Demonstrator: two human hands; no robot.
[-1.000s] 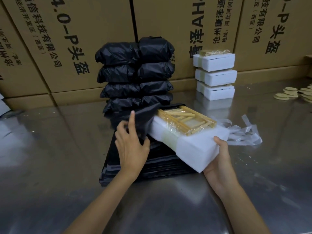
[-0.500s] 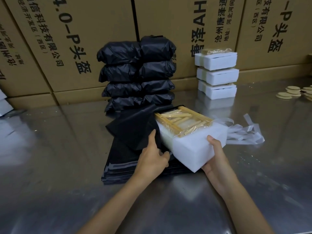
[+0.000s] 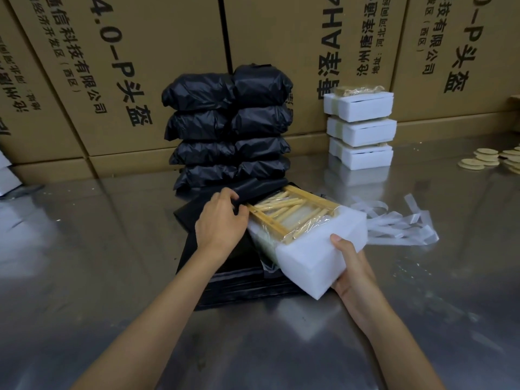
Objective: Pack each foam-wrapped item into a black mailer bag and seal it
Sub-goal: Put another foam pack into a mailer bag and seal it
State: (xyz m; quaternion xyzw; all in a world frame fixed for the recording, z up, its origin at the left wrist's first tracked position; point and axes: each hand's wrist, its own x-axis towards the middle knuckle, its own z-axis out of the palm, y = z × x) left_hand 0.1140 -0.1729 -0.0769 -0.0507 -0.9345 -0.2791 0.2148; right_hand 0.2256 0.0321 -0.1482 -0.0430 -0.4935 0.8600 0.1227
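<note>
head view: the left hand [image 3: 222, 223] pinches the upper lip of the black mailer bag [image 3: 261, 190] with curled fingers [image 3: 229, 197], lifting it so the mouth gapes toward the load. the right hand [image 3: 350, 266] grips the near end of the foam-wrapped item [image 3: 318, 249], thumb on top and the other fingers hidden beneath, holding it tilted with its far end at the bag's mouth, so it can slide in lengthwise. its clear-wrapped wooden frame [image 3: 292, 212] faces up. the bag lies on the stack of flat mailers [image 3: 242, 280], so the next one is ready underneath. sealed black parcels [image 3: 230, 128] are piled behind, three foam-wrapped items [image 3: 360, 130] wait to the right, and peeled strips [image 3: 399, 223] lie on the steel surface [image 3: 112, 249].

against the frame half a second ago, the left hand has moved up from the bag's near edge to its upper lip, and the item's far end sits deeper under the black film.
</note>
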